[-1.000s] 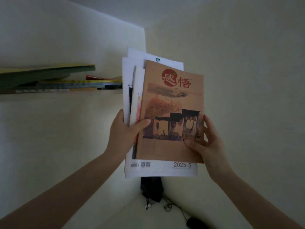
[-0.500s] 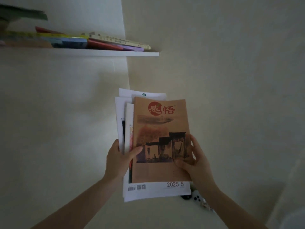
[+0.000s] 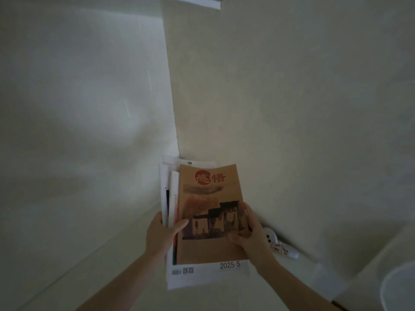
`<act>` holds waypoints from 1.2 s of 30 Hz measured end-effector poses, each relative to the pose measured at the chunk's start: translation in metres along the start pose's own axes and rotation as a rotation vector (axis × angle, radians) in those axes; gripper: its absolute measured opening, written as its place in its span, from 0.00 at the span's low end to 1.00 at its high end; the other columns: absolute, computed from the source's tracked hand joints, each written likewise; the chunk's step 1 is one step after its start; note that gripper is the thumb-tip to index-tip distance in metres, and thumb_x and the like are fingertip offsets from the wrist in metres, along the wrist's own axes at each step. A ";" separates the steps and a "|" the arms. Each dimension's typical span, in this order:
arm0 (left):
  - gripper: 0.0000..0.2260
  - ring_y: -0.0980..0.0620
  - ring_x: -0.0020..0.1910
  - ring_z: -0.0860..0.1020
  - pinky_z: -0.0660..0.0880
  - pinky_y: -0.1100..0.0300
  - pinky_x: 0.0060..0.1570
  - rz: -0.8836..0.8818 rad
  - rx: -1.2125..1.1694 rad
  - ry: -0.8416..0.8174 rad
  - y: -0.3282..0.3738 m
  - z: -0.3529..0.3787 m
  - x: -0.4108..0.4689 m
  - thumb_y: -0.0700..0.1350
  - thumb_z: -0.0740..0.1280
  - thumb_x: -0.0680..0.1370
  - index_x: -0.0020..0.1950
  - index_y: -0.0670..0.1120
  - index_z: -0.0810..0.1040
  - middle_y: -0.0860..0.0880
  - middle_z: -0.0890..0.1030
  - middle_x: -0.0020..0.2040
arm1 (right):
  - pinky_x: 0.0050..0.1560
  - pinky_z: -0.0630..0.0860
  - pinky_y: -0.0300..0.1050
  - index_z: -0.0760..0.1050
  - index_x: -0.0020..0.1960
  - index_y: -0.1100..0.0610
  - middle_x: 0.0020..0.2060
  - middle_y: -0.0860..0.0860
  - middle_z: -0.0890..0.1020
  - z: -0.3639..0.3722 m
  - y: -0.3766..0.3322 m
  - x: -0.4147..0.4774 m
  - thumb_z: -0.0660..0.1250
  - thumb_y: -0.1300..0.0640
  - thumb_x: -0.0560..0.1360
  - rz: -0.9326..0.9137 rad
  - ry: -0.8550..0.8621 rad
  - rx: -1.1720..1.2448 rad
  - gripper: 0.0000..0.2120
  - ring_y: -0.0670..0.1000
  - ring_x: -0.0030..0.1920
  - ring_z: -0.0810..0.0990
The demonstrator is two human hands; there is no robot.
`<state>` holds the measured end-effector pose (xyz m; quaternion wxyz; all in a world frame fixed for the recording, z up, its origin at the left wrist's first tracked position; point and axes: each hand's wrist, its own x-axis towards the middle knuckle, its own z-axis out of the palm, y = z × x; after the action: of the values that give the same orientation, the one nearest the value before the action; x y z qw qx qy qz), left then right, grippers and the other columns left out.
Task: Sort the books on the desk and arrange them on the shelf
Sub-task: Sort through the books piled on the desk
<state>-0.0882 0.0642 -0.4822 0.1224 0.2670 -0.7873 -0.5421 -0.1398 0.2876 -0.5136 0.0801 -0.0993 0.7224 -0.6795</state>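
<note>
Now I see both hands up in front of a pale wall corner point(image 3: 172, 97), and they hold one stack of books point(image 3: 174, 187) between them. The left hand point(image 3: 160, 237) grips the left side of the stack. Its thumb lies flat across the front cover, and its other fingers go round behind the stack where I cannot see them. The right hand point(image 3: 251, 237) grips the right side. Its thumb presses on the front, and its fingers curl round the right edge. So both hands are closed tight on the stack.

The front one is a brown book point(image 3: 208, 198). It has a red circle and red letters near its top, far above both thumbs, and a dark picture of a building just between the two thumbs. Behind it, a few white books stick out to the left, above the left-hand fingers. The biggest is a white magazine point(image 3: 208, 276) at the back. Its bottom edge hangs below both hands and shows "2025 5" just below the right thumb.

The stack stands upright in the hands. The shelf point(image 3: 197, 1) is way up above the fingers, at the very top edge, well apart from the stack.

Just beside the right hand, past its knuckles, lies a small white thing point(image 3: 284, 246) with dark spots. It is blurry, so it may be a plug strip, but I cannot be sure.
</note>
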 end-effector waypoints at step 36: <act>0.26 0.42 0.61 0.72 0.69 0.55 0.60 -0.307 0.561 -0.185 -0.174 0.041 0.012 0.63 0.60 0.77 0.63 0.44 0.75 0.41 0.77 0.56 | 0.64 0.62 0.52 0.53 0.77 0.47 0.73 0.49 0.62 0.029 0.146 -0.006 0.72 0.45 0.70 0.316 -0.082 -0.754 0.42 0.58 0.72 0.59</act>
<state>-0.0680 0.0431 -0.6595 -0.1110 0.3554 -0.8643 -0.3382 -0.1314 0.2697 -0.6617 0.1701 -0.0368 0.9235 -0.3419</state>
